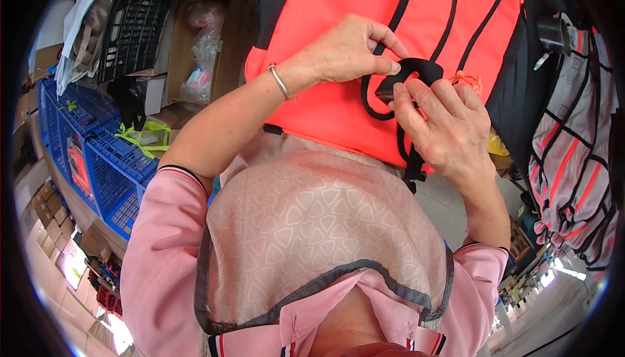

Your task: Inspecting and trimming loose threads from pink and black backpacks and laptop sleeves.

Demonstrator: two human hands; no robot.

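A bright coral fabric piece (319, 106) with black trim lines lies in front of me, with dark fabric along its sides. On it is a looped black strap (426, 68). My left hand (355, 51) pinches the edge of this strap between thumb and forefinger. Close by on the right, my right hand (446, 126) has its fingers curled around a small dark tool (385, 95), whose tip points at the strap. Most of that tool is hidden by the fingers, so its kind does not show. A tangle of orange thread (467, 82) lies beside my right fingers.
Blue plastic crates (97, 155) stand at the left, below an open cardboard box (174, 64) holding plastic bags. A black slatted basket (133, 25) is at the far left. Striped grey and coral pieces (566, 162) hang at the right, near a dark metal cylinder (553, 35).
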